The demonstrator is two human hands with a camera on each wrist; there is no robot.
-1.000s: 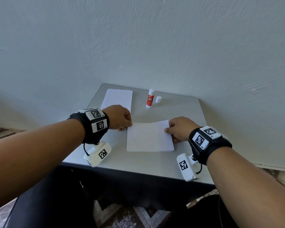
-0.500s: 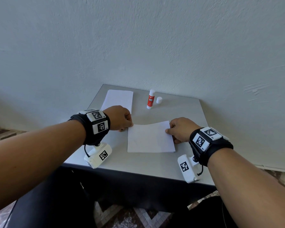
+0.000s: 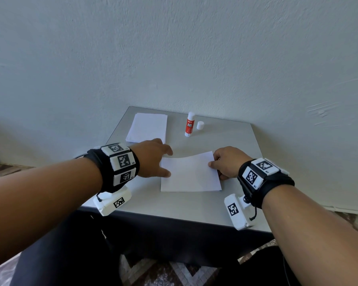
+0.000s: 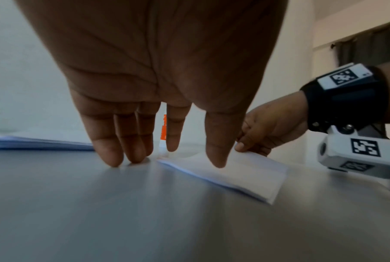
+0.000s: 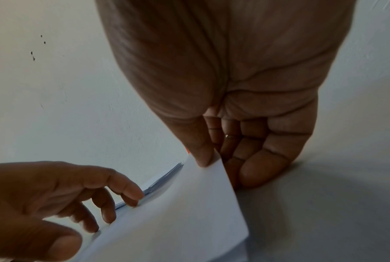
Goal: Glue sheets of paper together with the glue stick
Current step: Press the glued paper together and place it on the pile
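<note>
A white sheet of paper [image 3: 189, 174] lies in the middle of the grey table [image 3: 174, 205], over another sheet whose edge shows beneath. My right hand [image 3: 225, 164] pinches the sheet's right edge between thumb and fingers [image 5: 201, 156] and holds that side raised. My left hand [image 3: 155, 159] is spread with straight fingers at the sheet's left edge, thumb tip on the paper [image 4: 218, 157], other fingertips on the table. The glue stick [image 3: 190, 124], red label, stands uncapped at the back, its white cap [image 3: 200, 125] beside it.
A stack of white paper [image 3: 148, 127] lies at the table's back left, also seen as the stack [image 4: 39, 141] in the left wrist view. A pale wall stands close behind the table. The table's front edge is near my wrists.
My left hand has uncurled and spread flat at the sheet's left edge. The right hand keeps its pinch on the right edge, and the sheet's far edge still bows upward.
</note>
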